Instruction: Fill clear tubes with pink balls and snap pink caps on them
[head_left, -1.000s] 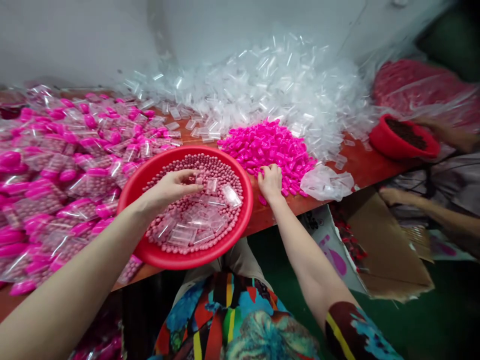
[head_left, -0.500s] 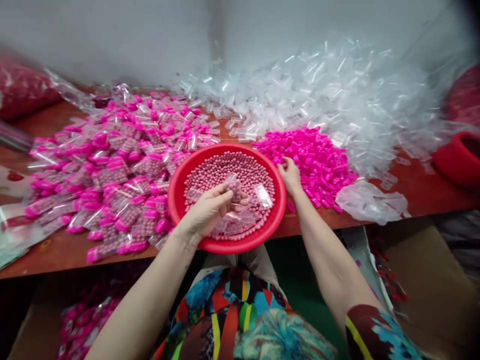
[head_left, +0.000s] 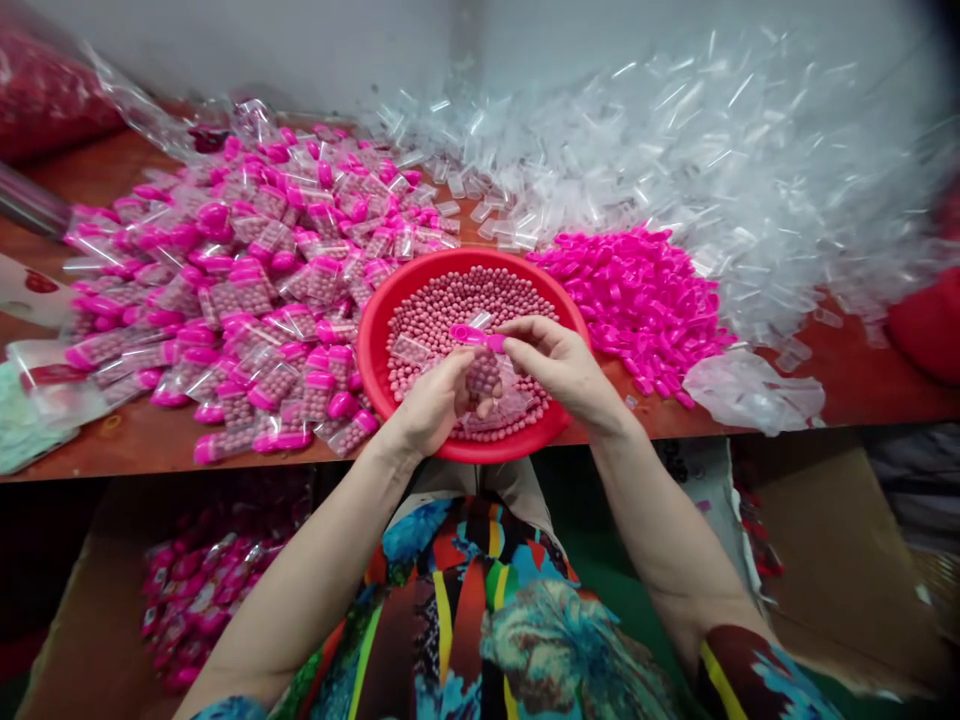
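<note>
My left hand (head_left: 431, 405) is closed around a small clear container (head_left: 482, 372) filled with pink beads, held over the red bowl (head_left: 379, 330). Pinched in my right hand (head_left: 559, 365) is a bright pink cap (head_left: 469, 335), which rests on top of that container. The bowl holds many pink beads and several empty clear containers. Loose pink caps form a pile (head_left: 637, 295) just right of the bowl.
Filled, capped containers (head_left: 247, 270) are heaped on the red-brown table (head_left: 135, 440) to the left. A big mound of empty clear containers (head_left: 675, 150) lies at the back right. A cardboard box (head_left: 97, 620) with more filled containers stands below the table's left edge.
My right hand left the cap pile with a pink cap and met my left hand over the bowl. My left hand kept the filled container. The view shifted left and down.
</note>
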